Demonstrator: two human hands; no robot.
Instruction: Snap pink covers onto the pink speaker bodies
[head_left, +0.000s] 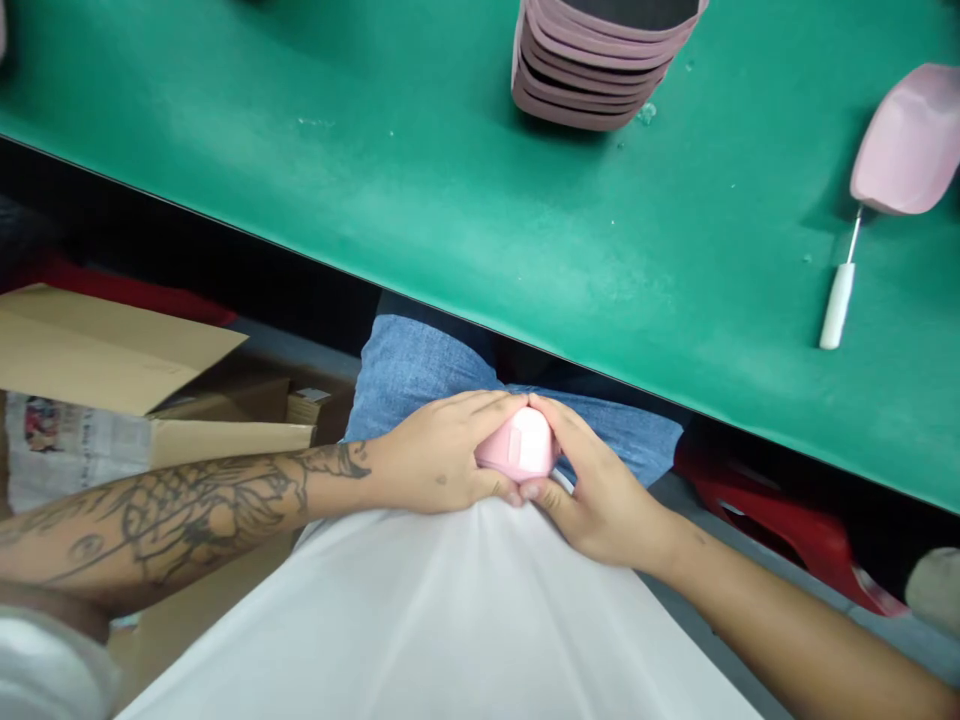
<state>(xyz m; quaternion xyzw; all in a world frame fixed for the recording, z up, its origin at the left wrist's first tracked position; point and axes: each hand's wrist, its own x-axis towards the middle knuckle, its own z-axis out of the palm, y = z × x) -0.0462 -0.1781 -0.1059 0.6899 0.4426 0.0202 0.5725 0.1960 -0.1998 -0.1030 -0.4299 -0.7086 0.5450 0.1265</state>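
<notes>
A small, rounded pink piece (517, 445) with a paler, glossy end sits between my two hands, close against the white shirt and above my lap. My left hand (446, 452) is wrapped round its left side, thumb below and fingers above. From the right, my right hand (600, 490) grips it with the thumb underneath and the fingers over the top. The fingertips of both hands meet at its upper edge. Its underside is hidden, and I cannot tell exactly what kind of thing it is.
The green table (450, 200) stretches across in front. On it stand a stack of pinkish-mauve, tray-like pieces (600, 70) and a pink scoop-shaped piece (907, 145) by a white-handled tool (838, 305). An opened cardboard box (232, 440) lies below at left; red stool parts (787, 530) show under the table.
</notes>
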